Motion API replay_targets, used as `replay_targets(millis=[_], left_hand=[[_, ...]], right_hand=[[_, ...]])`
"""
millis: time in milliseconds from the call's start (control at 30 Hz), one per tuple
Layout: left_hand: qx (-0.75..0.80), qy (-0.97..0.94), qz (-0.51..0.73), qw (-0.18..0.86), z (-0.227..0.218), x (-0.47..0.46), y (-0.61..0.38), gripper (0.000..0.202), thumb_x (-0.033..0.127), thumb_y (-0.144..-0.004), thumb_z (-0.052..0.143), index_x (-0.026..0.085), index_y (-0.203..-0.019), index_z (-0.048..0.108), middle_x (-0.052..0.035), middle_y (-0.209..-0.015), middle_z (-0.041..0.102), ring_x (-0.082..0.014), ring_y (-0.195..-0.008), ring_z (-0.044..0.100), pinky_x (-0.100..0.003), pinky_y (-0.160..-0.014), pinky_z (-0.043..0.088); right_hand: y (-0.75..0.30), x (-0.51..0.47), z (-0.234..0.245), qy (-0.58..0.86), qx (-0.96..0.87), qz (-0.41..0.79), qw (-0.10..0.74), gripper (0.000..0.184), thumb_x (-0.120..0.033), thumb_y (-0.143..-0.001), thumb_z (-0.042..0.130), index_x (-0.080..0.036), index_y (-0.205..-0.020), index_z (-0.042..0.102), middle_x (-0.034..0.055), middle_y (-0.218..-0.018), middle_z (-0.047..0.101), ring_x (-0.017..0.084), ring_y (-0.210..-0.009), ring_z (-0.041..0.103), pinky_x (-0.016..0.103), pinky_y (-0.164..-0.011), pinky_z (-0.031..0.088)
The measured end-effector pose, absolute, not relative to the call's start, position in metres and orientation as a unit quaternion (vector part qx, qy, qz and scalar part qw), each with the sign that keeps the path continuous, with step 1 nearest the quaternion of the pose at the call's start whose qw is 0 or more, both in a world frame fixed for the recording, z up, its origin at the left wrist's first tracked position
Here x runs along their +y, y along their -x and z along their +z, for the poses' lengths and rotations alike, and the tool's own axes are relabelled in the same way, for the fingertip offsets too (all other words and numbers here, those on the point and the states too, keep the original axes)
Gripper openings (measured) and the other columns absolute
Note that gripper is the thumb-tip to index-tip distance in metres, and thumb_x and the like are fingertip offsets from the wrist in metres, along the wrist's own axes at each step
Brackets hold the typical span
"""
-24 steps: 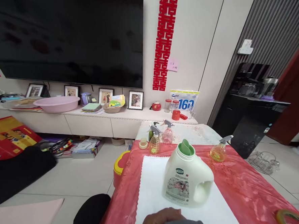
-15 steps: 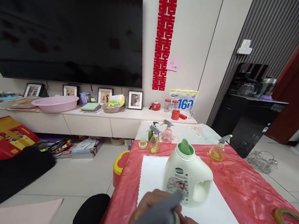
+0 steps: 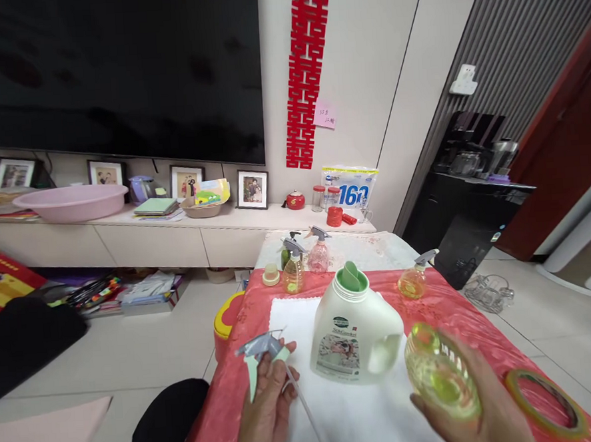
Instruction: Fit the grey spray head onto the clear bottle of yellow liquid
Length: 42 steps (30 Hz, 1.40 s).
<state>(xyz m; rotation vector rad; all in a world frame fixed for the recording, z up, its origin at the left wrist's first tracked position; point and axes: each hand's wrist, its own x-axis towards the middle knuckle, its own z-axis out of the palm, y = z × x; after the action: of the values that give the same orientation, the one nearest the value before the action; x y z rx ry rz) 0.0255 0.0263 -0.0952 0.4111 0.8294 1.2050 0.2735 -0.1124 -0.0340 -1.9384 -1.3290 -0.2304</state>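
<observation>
My left hand [image 3: 269, 399] grips a grey-and-pale-green spray head [image 3: 264, 347], its thin dip tube [image 3: 305, 407] slanting down toward me, and my right hand [image 3: 489, 402] is closed around a clear, yellowish bottle [image 3: 441, 372] with its top off and yellow liquid inside, a little blurred. Between my hands, just beyond them, a pale green jug [image 3: 349, 331] stands upright on the white sheet [image 3: 357, 417] over the red cloth [image 3: 475, 330]; a green pouring spout [image 3: 351, 276] shows in its mouth, but I can't see how full it is. Past it on the left stand a yellowish spray bottle [image 3: 293, 278] with some yellow liquid low down, a pink spray bottle [image 3: 319, 255] and a partly hidden dark green bottle [image 3: 284, 259]; another yellow-filled spray bottle [image 3: 412, 283] stands off to the right. The jug's front label [image 3: 338, 356] carries a word ending in "Garden". On the cabinet, a white bag [image 3: 351, 187] reads "160" in big blue figures, and the pink note [image 3: 324, 114] on the wall has handwriting too small for me to read.
</observation>
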Motion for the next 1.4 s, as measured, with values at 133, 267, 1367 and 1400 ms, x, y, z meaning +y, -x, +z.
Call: replay_targets(millis=[133,267,1367,1400], left_hand=[[0.402,-0.23,0.548,0.697,-0.135,0.018,-0.041,0.062,0.047,-0.054,0.095,0.02,-0.103,0.071,-0.0098,-0.111,0.076,-0.0123,-0.064,0.059,-0.025,-0.057,0.047],[0.419,-0.255,0.57,0.659,-0.155,0.015,-0.047,0.053,0.047,-0.058,0.091,0.021,-0.1,0.072,-0.0096,-0.106,0.079,-0.0154,-0.066,0.059,-0.028,-0.061,0.047],[0.411,-0.234,0.532,0.702,-0.165,0.022,-0.035,0.048,0.041,-0.053,0.094,0.023,-0.092,0.073,-0.0071,-0.098,0.08,-0.0248,-0.079,0.07,-0.033,-0.067,0.055],[0.411,-0.24,0.531,0.701,-0.165,0.022,-0.035,0.048,0.041,-0.054,0.093,0.023,-0.093,0.073,-0.0076,-0.099,0.079,-0.0255,-0.081,0.07,-0.033,-0.067,0.055]], right_hand=[[-0.294,-0.081,0.018,0.69,-0.606,-0.227,0.325,0.064,-0.055,-0.093,0.057,-0.024,-0.147,0.043,0.01,-0.132,0.057,0.032,-0.119,0.057,0.045,-0.094,0.053],[-0.306,-0.057,0.05,0.64,-0.659,-0.302,0.255,0.055,-0.039,-0.096,0.052,-0.016,-0.144,0.043,0.0151,-0.13,0.055,0.032,-0.117,0.055,0.046,-0.093,0.051],[-0.303,-0.015,0.099,0.568,-0.695,-0.439,0.027,0.063,-0.009,-0.073,0.057,-0.017,-0.135,0.049,0.0141,-0.128,0.056,0.033,-0.114,0.053,0.043,-0.088,0.044],[-0.303,-0.015,0.1,0.567,-0.694,-0.442,0.028,0.063,-0.009,-0.073,0.057,-0.017,-0.135,0.049,0.0142,-0.128,0.056,0.033,-0.113,0.053,0.043,-0.088,0.044]])
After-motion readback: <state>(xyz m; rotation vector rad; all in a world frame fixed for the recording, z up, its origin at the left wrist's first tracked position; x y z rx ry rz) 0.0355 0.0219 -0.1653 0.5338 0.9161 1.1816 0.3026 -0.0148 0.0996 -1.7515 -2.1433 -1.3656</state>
